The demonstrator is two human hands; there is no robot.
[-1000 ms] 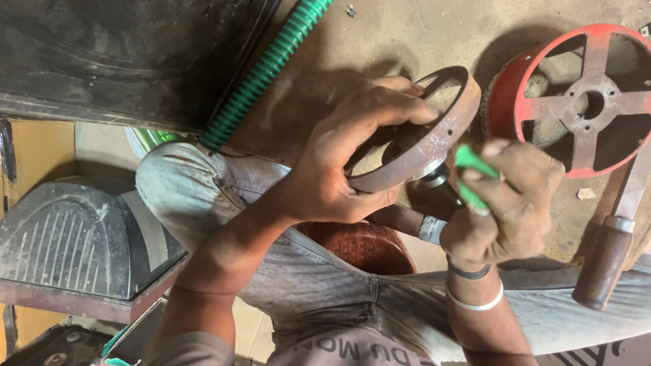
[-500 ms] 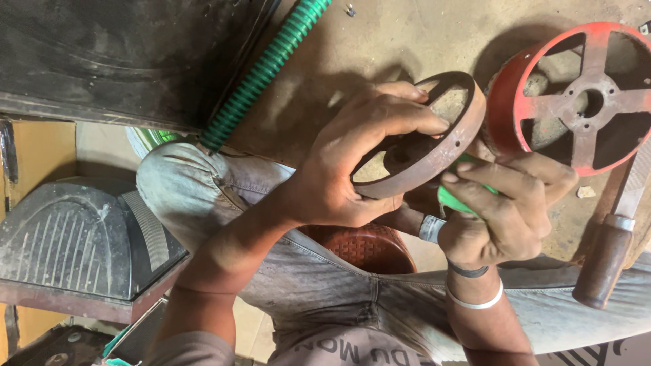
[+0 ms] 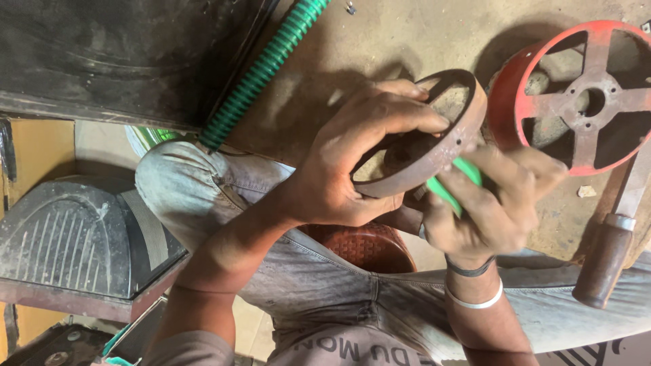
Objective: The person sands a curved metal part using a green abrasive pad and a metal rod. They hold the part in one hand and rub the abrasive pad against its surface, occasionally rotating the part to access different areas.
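My left hand (image 3: 352,163) grips a rusty brown metal wheel (image 3: 447,146) by its rim and holds it tilted above my lap. Just below and to the right of it, my right hand (image 3: 491,210) is closed around a green tool handle (image 3: 460,177) pressed up against the wheel's underside. The tool's tip is hidden behind the wheel. My right wrist carries a dark band and a white one.
A red spoked metal wheel (image 3: 583,102) lies on the dusty floor at the upper right. A wooden-handled hammer (image 3: 603,261) rests beside it. A green corrugated hose (image 3: 261,71) runs diagonally at the top, a dark ribbed cover (image 3: 74,237) sits at left, and a reddish-brown woven seat (image 3: 366,247) is under my legs.
My right hand has slid closer under the rusty wheel, and the green handle is more covered by my fingers. The left hand has tipped the wheel slightly.
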